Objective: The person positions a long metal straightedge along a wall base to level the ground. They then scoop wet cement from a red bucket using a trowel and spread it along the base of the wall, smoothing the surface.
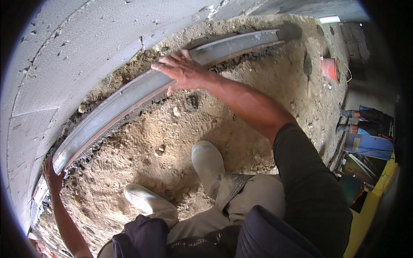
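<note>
A long grey metal channel [221, 48] lies in a strip of wet mortar along the foot of the plastered wall, looking curved in this lens. My right hand [183, 73] spans the channel from above, with its fingers over the far edge and the thumb at the near edge. Toward the far left end, my left hand [53, 175] grips the same channel, fingers on the wall side and thumb on the near side. Part of the left hand's grip is hidden.
Rough sandy ground [142, 142] with small stones surrounds my boots [206, 155]. The grey wall [77, 64] rises beside the channel. On the right are a trowel [308, 66], a red bucket [329, 69], another person's legs [357, 114] and a blue panel [370, 144].
</note>
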`<state>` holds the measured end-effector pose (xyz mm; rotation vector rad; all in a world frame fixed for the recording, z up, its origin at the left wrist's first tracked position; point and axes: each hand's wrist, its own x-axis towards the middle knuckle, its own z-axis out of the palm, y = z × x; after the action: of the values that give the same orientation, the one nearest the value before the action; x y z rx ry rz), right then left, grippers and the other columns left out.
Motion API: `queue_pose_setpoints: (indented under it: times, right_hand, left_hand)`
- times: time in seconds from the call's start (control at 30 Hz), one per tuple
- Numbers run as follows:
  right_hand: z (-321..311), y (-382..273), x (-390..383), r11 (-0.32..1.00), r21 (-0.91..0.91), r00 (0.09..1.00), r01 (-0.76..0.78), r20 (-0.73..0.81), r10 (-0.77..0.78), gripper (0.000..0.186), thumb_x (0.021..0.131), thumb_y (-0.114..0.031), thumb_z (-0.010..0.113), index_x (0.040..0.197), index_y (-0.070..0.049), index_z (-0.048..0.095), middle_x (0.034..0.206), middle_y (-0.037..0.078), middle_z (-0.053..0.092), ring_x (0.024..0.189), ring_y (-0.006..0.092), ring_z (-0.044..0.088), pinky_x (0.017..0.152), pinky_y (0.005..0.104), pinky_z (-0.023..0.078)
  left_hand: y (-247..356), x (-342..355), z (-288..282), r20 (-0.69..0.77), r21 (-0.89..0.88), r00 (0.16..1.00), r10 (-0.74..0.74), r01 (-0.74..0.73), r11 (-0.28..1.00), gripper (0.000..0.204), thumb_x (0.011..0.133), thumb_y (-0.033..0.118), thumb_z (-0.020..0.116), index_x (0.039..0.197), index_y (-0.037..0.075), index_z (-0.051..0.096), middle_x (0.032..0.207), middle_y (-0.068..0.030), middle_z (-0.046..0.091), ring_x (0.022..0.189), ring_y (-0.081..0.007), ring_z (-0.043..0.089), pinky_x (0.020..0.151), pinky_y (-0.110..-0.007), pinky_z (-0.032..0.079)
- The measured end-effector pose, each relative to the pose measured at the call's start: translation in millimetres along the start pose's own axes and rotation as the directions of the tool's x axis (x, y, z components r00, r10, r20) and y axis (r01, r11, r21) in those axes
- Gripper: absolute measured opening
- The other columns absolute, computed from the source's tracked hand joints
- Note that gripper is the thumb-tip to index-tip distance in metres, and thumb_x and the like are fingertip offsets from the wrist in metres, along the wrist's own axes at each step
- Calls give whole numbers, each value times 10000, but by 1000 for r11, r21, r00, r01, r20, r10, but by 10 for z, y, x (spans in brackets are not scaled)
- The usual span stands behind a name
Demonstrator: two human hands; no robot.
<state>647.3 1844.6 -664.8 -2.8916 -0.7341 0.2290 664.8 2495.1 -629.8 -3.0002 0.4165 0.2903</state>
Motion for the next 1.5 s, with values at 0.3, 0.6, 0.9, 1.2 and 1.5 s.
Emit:
queue_pose_setpoints:
  times: [0.3,0.6,0.9,1.2,1.5]
  right_hand:
    - [-155,89,-158,997,14,996,-82,43,82,1001,625,-512,776,1435,-179,291,1425,143,327,1280,299,344,1057,558,229]
    - [-231,210,-401,997,12,992,-79,99,78,998,624,-516,777,1426,-162,299,1422,142,331,1287,298,342,1060,564,230]
    - [-9,-111,36,998,59,999,39,-40,-36,1016,627,-527,775,1436,-178,269,1425,141,325,1298,284,323,1077,550,203]
    - [-170,240,-110,996,-36,995,-80,56,82,995,642,-509,774,1438,-185,270,1413,113,341,1292,269,328,1082,542,207]
    - [-395,243,-261,989,32,979,-144,153,138,938,668,-444,779,1424,-183,289,1451,107,308,1329,280,297,1106,564,169]
  left_hand:
    - [366,69,-135,-57,-7,997,45,-45,999,860,599,36,788,1365,146,414,1341,-101,463,1266,-301,396,1046,-452,306]
    - [305,58,45,-72,42,994,85,-82,996,903,578,52,817,1374,142,403,1368,-110,445,1285,-292,384,1058,-455,290]
    - [-14,-86,-54,8,83,999,-41,40,996,892,569,40,811,1363,136,415,1364,-100,450,1279,-297,394,1034,-475,297]
    - [543,133,-207,-17,32,1000,18,-17,999,870,591,55,798,1365,144,411,1360,-92,454,1283,-289,389,1040,-490,293]
    - [487,77,-93,-62,70,996,59,-55,996,848,598,119,819,1353,159,433,1335,-101,471,1266,-276,406,1048,-501,272]
